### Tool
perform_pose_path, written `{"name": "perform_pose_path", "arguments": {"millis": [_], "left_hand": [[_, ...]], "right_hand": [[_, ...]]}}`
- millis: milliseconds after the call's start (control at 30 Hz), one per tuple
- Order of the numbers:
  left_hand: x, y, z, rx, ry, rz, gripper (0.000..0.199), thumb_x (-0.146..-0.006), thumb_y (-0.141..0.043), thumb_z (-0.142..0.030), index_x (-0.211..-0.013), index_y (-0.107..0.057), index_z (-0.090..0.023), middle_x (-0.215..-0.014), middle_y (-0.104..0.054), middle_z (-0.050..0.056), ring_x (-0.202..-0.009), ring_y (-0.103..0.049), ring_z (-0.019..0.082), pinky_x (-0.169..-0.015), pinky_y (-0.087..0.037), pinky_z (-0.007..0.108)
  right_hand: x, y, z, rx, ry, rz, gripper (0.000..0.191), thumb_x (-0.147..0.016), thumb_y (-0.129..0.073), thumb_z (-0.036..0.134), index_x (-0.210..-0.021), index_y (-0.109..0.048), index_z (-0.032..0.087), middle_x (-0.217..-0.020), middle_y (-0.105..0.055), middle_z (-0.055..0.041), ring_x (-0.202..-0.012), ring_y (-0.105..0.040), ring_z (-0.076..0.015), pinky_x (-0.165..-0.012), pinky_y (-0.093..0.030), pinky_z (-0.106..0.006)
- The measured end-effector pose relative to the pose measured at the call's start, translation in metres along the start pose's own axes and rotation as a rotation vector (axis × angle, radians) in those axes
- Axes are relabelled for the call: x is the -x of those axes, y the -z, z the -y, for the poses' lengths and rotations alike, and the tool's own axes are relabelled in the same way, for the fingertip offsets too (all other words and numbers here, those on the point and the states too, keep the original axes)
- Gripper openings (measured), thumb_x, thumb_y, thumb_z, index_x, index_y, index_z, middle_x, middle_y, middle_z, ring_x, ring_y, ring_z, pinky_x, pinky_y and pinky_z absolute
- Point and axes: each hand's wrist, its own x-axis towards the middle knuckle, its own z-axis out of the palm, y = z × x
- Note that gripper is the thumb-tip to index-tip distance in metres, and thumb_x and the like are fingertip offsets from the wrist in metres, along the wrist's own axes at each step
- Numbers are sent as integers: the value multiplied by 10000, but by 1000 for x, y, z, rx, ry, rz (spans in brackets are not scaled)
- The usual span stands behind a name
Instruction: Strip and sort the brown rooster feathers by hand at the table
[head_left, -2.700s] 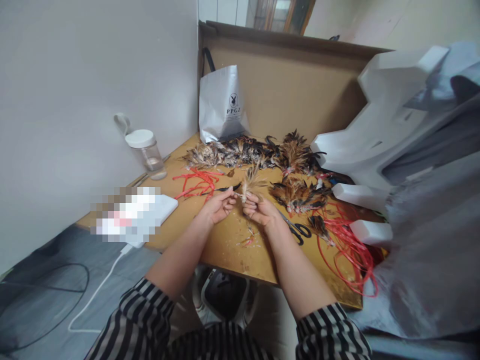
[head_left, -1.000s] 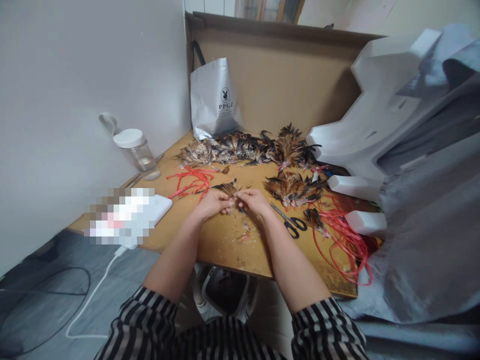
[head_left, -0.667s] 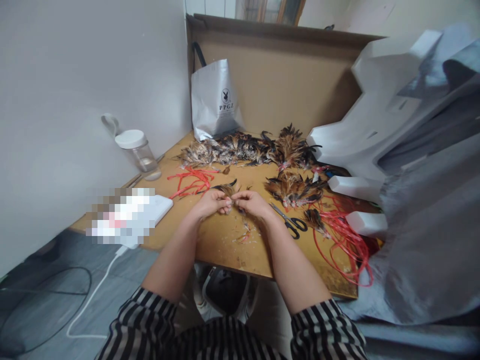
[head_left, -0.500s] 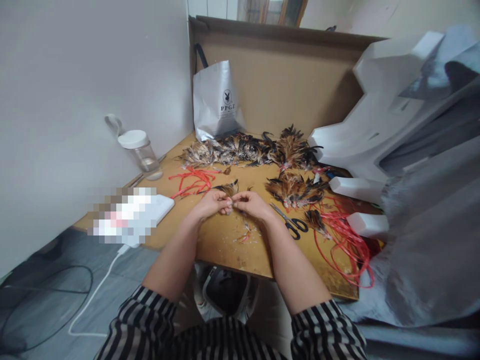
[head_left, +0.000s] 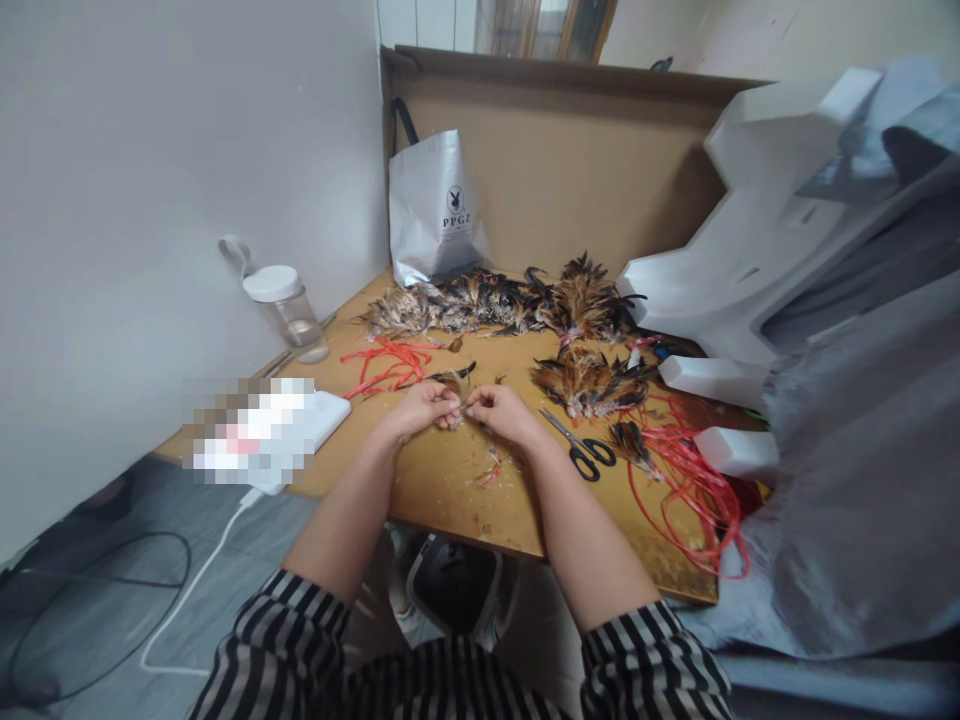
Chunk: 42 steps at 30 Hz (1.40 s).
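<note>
Above the near part of the wooden table, my left hand (head_left: pixel 426 410) is closed on a small bunch of feathers (head_left: pixel 457 379), whose brown and dark tips stick out past the fingers. My right hand (head_left: pixel 505 411) is pinched close beside the left fingertips; whatever lies in that pinch is too small to make out. Below the hands, feather scraps (head_left: pixel 491 470) and white bits are scattered. Black-handled scissors (head_left: pixel 581 447) lie partly spread just right of my right hand. A brown feather bundle (head_left: pixel 589 382) rests behind them.
A long heap of feathers (head_left: pixel 480 300) lines the back, before a silver bag (head_left: pixel 431 210). Red plastic strips (head_left: pixel 386 362) lie at left, with more red strips (head_left: pixel 701 490) at right. A lidded bottle (head_left: pixel 289 312), a white corded device (head_left: pixel 322 420) and white foam pieces (head_left: pixel 739 450) flank the table.
My two hands' fingertips have drawn slightly apart, and the feathers in my left hand sit a little lower. The whole view has shifted slightly; the things on the table lie as before.
</note>
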Motion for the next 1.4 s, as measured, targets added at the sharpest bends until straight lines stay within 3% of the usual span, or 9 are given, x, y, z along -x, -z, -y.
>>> {"name": "perform_pose_path", "arguments": {"millis": [267,433,633,800,933,1033,1400], "left_hand": [[0,1,2,-44,5,22,304,-652,-678,-363,-731,-564,-92,-633,-612,53,-513,-551,81,-508,-421,193],[1,2,1,6,-23,-15,296,-661,-673,-353,-750,-559,-94,-657,-614,52,-521,-549,80,-505,-415,195],[2,2,0,9,-38,27,287,-667,-670,-352,-739,-562,-95,-664,-614,59,-525,-549,81,-505,-408,196],[2,0,-1,-28,-26,17,271,-662,-668,-335,-723,-551,-98,-647,-601,50,-522,-541,80,-508,-414,197],[2,0,-1,-39,-36,34,263,-673,-655,-334,-728,-547,-101,-643,-598,47,-525,-542,82,-510,-417,200],[2,1,0,-41,-35,41,272,-672,-656,-345,-723,-548,-100,-641,-601,47,-531,-546,85,-519,-422,205],[1,2,1,-43,-37,65,279,-670,-661,-353,-727,-568,-96,-654,-617,56,-532,-546,81,-519,-428,199]], "right_hand": [[2,0,12,-221,-8,-8,187,-656,-583,275,-767,-627,131,-611,-586,4,-502,-441,-76,-506,-350,-201],[1,5,3,-161,-69,-15,167,-660,-570,292,-695,-621,136,-539,-546,22,-455,-424,-75,-474,-338,-201],[-6,3,-12,75,-76,-313,126,-668,-530,241,-658,-609,143,-577,-577,2,-525,-483,-105,-536,-369,-220],[-2,3,9,106,193,-502,142,-705,-535,250,-760,-628,158,-719,-594,-21,-636,-503,-120,-621,-397,-231],[3,1,17,85,253,-314,146,-730,-534,242,-775,-640,153,-714,-581,-19,-608,-482,-106,-594,-385,-220],[3,-2,14,189,235,-172,123,-716,-552,204,-752,-661,161,-694,-572,-12,-610,-480,-101,-593,-368,-217],[5,-3,14,377,249,-115,154,-756,-513,189,-735,-665,176,-721,-583,-19,-650,-500,-109,-639,-361,-221]]}}
